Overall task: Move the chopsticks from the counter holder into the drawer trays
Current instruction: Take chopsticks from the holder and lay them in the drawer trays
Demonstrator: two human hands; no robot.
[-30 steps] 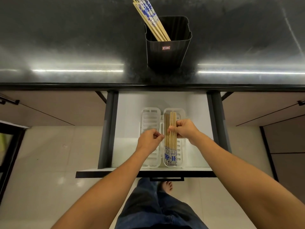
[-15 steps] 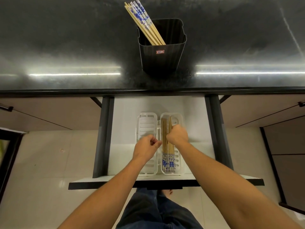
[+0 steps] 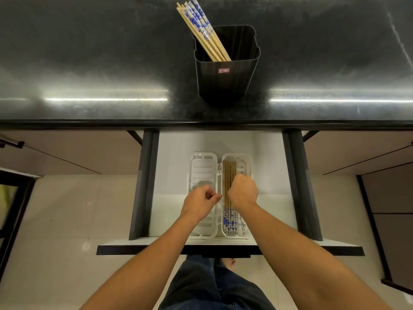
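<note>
**Settling a Batch Into the Right Tray**

Judged to be the laying-down step. Found the right hand (image 3: 242,191) knuckles-up over the laid chopsticks (image 3: 231,221) in the right tray (image 3: 248,163), fingers curled down round the bundle, fingertips hidden beneath, so probably gripping rather than merely pressing. Found the left hand (image 3: 201,201) above the left tray (image 3: 202,166), fingers curled in, thumb tip against the forefinger, pinching nothing visible. Noted patterned ends lying toward the drawer front (image 3: 125,249), plain tips toward the back. Counted the job as partly done: saw more chopsticks (image 3: 201,27) leaning in the black holder (image 3: 225,83) on the dark counter (image 3: 89,52), patterned ends up.

Reckoned next on letting go, lifting clear of the tray rim, then reaching up to the holder. Marked the counter edge (image 3: 89,125) as overhanging the drawer's back, so called for drawing the hand outward before rising. Saw no chopsticks in the left tray, bare drawer floor (image 3: 172,175) either side of the trays, and the dark rails (image 3: 145,186) well apart from both hands.
</note>
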